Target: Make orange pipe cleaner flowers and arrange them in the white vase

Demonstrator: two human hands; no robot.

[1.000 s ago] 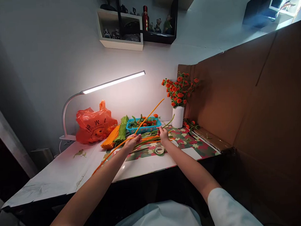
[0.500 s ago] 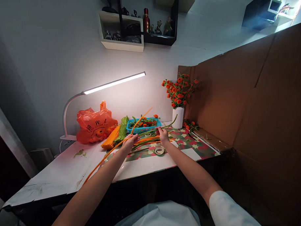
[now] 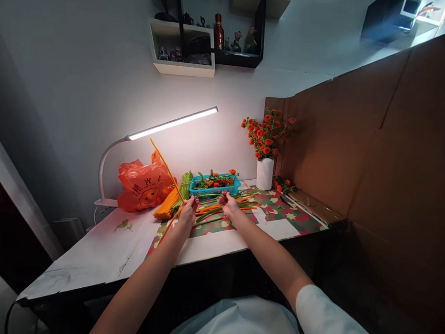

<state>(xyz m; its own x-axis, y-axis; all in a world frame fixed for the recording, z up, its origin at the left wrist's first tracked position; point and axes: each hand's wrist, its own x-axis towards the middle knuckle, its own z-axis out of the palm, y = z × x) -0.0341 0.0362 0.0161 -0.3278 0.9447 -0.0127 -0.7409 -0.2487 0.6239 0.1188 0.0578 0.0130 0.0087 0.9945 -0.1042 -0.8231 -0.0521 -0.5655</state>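
Observation:
My left hand (image 3: 188,213) is closed on a long orange pipe cleaner (image 3: 166,164). The pipe cleaner rises up and to the left towards the lamp, and its lower end pokes out below my wrist. My right hand (image 3: 228,204) hovers palm up beside it with fingers loosely apart and nothing in it. Just behind both hands, loose green and orange stems (image 3: 242,205) lie on a patterned mat (image 3: 282,208). A blue basket (image 3: 214,187) of small orange flowers and green stems stands behind them.
Bundles of green (image 3: 184,183) and orange (image 3: 165,204) pipe cleaners lean by an orange plastic bag (image 3: 143,184). A white vase (image 3: 264,173) of orange flowers stands at the back right. A lit desk lamp (image 3: 173,122) arches over the table (image 3: 83,254). A cardboard wall (image 3: 371,147) closes the right side.
The orange pipe cleaner swung from pointing up-right to pointing up-left. My right hand let go of the green stem and moved left, closer to my left hand.

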